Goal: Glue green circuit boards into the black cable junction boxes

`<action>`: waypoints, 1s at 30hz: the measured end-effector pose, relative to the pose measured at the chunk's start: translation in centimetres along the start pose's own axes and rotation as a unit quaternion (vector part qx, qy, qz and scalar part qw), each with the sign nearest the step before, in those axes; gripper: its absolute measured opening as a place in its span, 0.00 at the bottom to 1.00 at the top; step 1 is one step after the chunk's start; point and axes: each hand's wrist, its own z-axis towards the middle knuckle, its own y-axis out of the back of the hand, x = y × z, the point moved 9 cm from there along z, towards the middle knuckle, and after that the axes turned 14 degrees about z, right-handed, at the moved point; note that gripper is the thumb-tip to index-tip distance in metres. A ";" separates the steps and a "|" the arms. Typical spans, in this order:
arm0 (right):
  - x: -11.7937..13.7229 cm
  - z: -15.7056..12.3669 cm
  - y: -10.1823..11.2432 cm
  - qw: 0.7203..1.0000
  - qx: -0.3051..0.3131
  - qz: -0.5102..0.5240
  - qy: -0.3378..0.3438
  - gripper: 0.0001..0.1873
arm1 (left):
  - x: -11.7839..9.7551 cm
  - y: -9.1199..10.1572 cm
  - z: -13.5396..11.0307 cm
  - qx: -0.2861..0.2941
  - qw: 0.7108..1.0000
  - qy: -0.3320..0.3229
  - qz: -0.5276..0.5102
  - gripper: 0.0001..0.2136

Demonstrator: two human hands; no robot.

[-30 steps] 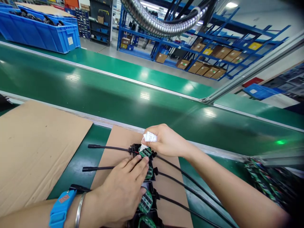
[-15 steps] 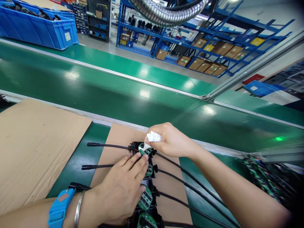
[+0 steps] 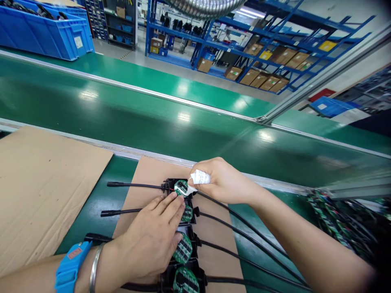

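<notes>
Pinched in R hand (image 3: 224, 183): small white tube (image 3: 200, 177), fingers curled tight round it, tip down and touching the top circuit board (image 3: 181, 187). That round green board sits in a black housing (image 3: 168, 186) at the far end of a row of four, all lying on a narrow cardboard sheet (image 3: 149, 175). L hand (image 3: 149, 240) lies flat, holding nothing, fingers stretched out and slightly apart. Its palm covers the middle of the row and its fingertips end right by the top board's near edge. Lower boards (image 3: 183, 249) show just beside the L palm. Thin black cables (image 3: 244, 234) run out of the housings to left and right. Blue wrist strap (image 3: 69, 265) and metal bangle (image 3: 93, 266) on L wrist. Bigger cardboard sheet (image 3: 39, 183) to the left, green conveyor belt (image 3: 152, 122) beyond. Heap of green boards (image 3: 336, 224) at far right, blurred. Blue bin (image 3: 45, 36) and blue shelves (image 3: 275, 65) w/ boxes in bkgd.
</notes>
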 end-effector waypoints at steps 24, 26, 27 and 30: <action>-0.4 -1.8 0.7 0.995 -0.042 0.085 -0.022 0.10 | -2.5 1.8 -0.8 0.029 0.998 -0.043 0.027 0.22; 0.4 -2.1 -0.3 0.996 -0.023 0.092 -0.002 0.09 | -3.5 1.6 -1.3 0.035 0.997 -0.060 0.036 0.22; 0.7 -2.0 -0.9 0.996 -0.015 0.087 0.007 0.08 | -3.8 1.4 -1.5 0.033 0.996 -0.065 0.043 0.22; 1.4 -1.6 -2.6 0.997 0.016 0.072 0.021 0.05 | -4.2 1.3 -1.9 -0.003 0.996 -0.065 0.061 0.21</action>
